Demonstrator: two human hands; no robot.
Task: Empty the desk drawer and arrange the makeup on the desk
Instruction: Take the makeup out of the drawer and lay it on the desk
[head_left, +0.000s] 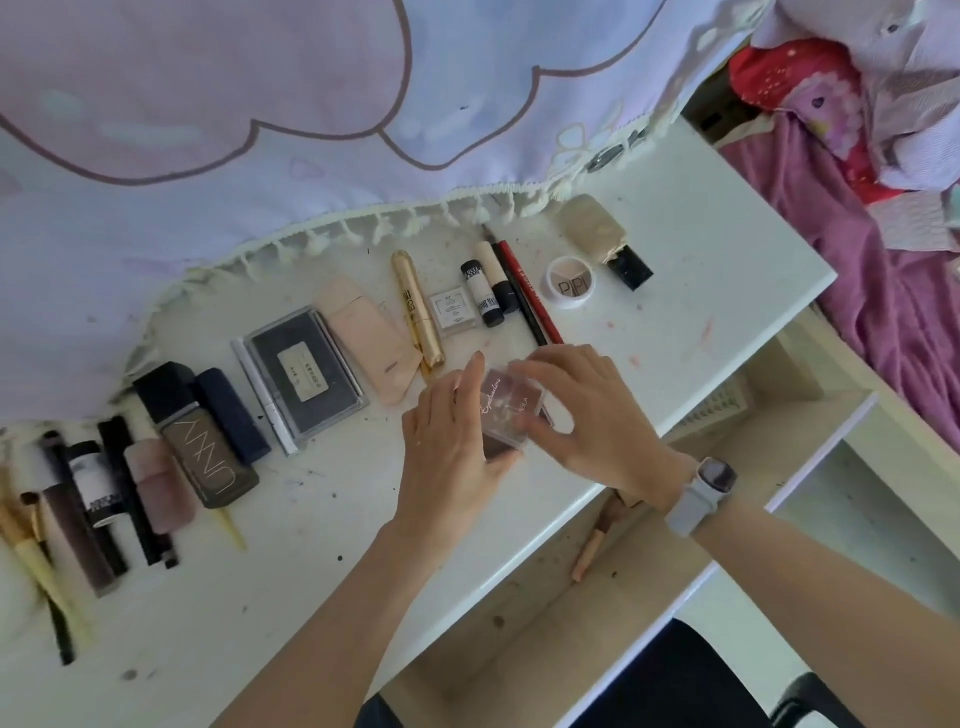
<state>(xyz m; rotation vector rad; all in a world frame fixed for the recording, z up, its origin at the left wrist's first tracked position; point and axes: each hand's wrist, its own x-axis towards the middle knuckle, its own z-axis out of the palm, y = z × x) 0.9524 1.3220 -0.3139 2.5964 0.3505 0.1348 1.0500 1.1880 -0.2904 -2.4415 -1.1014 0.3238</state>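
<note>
The eyeshadow palette (511, 415) sits at the desk's (701, 244) front edge, just below the gold tube (418, 306) — likely being squared into the row. The left hand (452, 441) and right hand (587, 415) both pinch its sides, steadying it.

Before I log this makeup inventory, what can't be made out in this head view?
- Eyeshadow palette: partly covered by both hands, left and right.
- Open drawer: interior largely hidden under the desk edge and right forearm.
- Brushes: cut by the left frame edge.
- Black compact label: too small to read.
</note>
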